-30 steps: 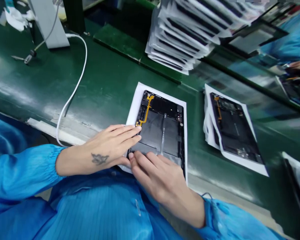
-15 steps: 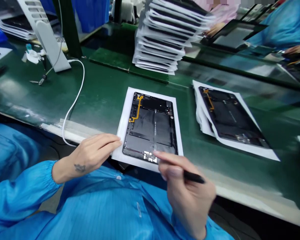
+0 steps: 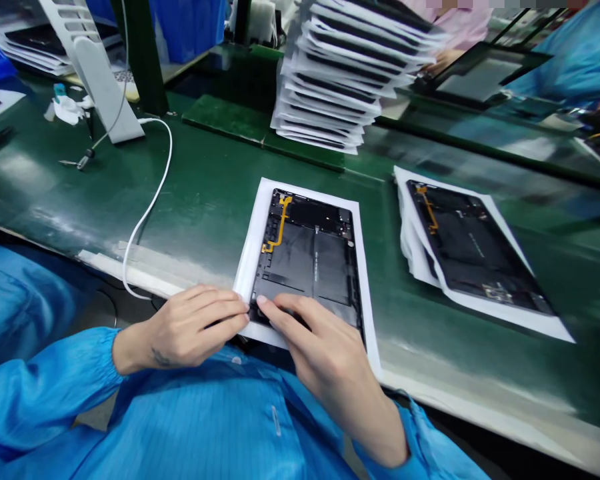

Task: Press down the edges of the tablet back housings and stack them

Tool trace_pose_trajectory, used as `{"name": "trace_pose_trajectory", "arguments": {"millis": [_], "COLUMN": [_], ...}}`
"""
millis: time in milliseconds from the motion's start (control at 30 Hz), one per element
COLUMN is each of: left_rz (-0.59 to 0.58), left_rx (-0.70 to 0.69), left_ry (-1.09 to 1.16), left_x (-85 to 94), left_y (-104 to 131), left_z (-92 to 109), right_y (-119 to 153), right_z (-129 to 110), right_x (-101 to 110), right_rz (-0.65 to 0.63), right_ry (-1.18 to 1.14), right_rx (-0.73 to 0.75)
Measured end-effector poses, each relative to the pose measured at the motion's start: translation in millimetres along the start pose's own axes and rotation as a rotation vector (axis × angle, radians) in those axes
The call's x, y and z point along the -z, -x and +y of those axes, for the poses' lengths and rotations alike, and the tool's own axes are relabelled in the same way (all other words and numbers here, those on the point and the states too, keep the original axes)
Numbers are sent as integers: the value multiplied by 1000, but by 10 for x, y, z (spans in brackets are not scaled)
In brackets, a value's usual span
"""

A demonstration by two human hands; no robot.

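Observation:
An opened tablet point(image 3: 305, 267) lies on a white sheet point(image 3: 250, 233) in front of me, its dark inside facing up, with an orange flex cable point(image 3: 282, 227) near the upper left. My left hand point(image 3: 193, 327) has its fingers together, fingertips gripping the tablet's lower left edge; its thumb is hidden. Over the tablet's lower part reaches my right hand point(image 3: 325, 353), bent fingertips at the lower left corner, close to the left fingertips. Whatever it pinches there is hidden. The small circuit board at the bottom edge is covered by this hand.
Another opened tablet point(image 3: 475, 240) rests on white sheets to the right. A tall stack of sheet-wrapped panels point(image 3: 340, 80) stands behind. At left are a white stand point(image 3: 100, 87) and a white cable point(image 3: 153, 207). Other people work across the bench.
My right hand has moved left from the circuit board to the lower left corner. The black pen-like tool it held no longer shows. My left fingertips have moved slightly down to that corner.

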State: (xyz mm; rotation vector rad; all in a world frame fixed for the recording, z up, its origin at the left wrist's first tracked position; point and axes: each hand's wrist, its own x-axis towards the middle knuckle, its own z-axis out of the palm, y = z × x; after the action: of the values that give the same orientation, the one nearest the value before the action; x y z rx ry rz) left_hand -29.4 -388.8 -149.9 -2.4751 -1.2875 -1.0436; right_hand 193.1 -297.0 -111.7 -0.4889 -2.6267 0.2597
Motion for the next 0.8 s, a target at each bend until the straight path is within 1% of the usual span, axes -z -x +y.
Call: {"name": "trace_pose_trajectory", "arguments": {"millis": [133, 333, 467, 633, 800], "left_rz": [22, 59, 81, 83, 97], "left_rx": [8, -20, -16, -54, -21], "left_ry": [13, -2, 9, 0, 17], "left_x": [-28, -35, -62, -52, -75], "left_y": [10, -9, -17, -53, -37], "left_z": [-11, -32, -31, -46, -31], "right_y": [-32, -17, 14, 50, 61], "right_z": [-12, -6, 10, 8, -9], "right_x": [-15, -55, -74, -69, -73], "right_rz": [-11, 7, 3, -41, -49], "right_ry": [-42, 48, 40, -1, -3], "right_rx": [-6, 17, 15, 0, -13]}}
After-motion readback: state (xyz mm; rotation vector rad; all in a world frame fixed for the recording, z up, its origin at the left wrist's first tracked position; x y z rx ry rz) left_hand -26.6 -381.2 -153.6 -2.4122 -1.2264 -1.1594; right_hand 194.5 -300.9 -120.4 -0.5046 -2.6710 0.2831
